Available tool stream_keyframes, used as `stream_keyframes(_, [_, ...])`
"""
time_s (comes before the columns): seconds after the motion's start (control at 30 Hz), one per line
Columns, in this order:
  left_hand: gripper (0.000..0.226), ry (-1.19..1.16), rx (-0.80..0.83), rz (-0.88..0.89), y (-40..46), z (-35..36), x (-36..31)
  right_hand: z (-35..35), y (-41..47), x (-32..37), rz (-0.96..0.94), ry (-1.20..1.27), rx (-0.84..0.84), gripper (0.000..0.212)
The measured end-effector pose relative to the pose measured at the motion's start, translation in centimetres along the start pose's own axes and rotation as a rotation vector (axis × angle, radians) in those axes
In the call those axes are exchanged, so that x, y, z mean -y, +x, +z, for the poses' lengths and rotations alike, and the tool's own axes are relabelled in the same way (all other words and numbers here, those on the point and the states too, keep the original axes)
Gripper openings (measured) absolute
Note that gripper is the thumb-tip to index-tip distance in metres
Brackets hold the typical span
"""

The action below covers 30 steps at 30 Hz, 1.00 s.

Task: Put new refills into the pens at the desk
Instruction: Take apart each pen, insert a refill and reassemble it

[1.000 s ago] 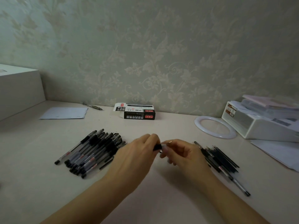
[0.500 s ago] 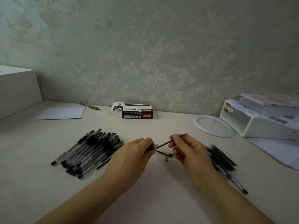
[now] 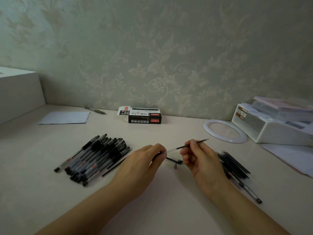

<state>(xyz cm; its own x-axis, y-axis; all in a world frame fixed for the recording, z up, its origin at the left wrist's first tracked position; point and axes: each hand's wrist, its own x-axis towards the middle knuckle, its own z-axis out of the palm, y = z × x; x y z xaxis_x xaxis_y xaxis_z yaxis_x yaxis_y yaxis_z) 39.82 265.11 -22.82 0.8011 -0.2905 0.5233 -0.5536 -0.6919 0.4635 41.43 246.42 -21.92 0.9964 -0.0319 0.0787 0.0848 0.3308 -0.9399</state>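
Left hand grips the pen barrel level, mid-tabletop; right hand pinches the refill in line with its mouth, likely for a straight slide. Pens piled left, refills right, within reach.

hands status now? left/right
Left hand: closed, gripping the pen barrel.
Right hand: closed, pinching the refill.

Black pens lie on a cream desk under pale green floral-patterned wallpaper, beside a white ring
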Motion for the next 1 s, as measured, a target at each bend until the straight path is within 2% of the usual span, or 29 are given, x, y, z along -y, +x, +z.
stream_keyframes(0.2, [0.018,-0.024,-0.002,0.005,0.2,0.1,0.0,-0.2,0.0,0.0,-0.037,-0.022,0.024,0.022])
stream_keyframes(0.3, [0.019,-0.009,0.003,0.014,0.1,0.1,0.0,0.1,-0.4,-0.2,-0.111,-0.206,0.114,0.02])
stream_keyframes(0.43, [0.021,-0.06,-0.013,0.014,0.1,0.1,-0.3,0.9,-1.0,-0.7,-0.209,-0.488,0.254,0.006])
stream_keyframes(0.53, [0.015,-0.084,-0.029,-0.016,0.2,0.2,0.0,0.3,-0.9,-0.7,-0.328,-0.808,0.231,0.023])
stream_keyframes(0.63, [0.018,-0.072,-0.028,-0.018,0.3,0.2,0.1,-0.3,-0.6,-0.6,-0.461,-1.042,0.173,0.024])
stream_keyframes(0.77, [0.021,-0.053,-0.029,-0.015,0.3,0.3,0.2,-0.7,-0.2,-0.7,-0.496,-1.163,0.119,0.021])
stream_keyframes(1.0, [0.014,-0.026,-0.017,-0.021,0.2,0.4,0.4,-1.1,-0.1,-1.2,-0.465,-1.272,0.197,0.007])
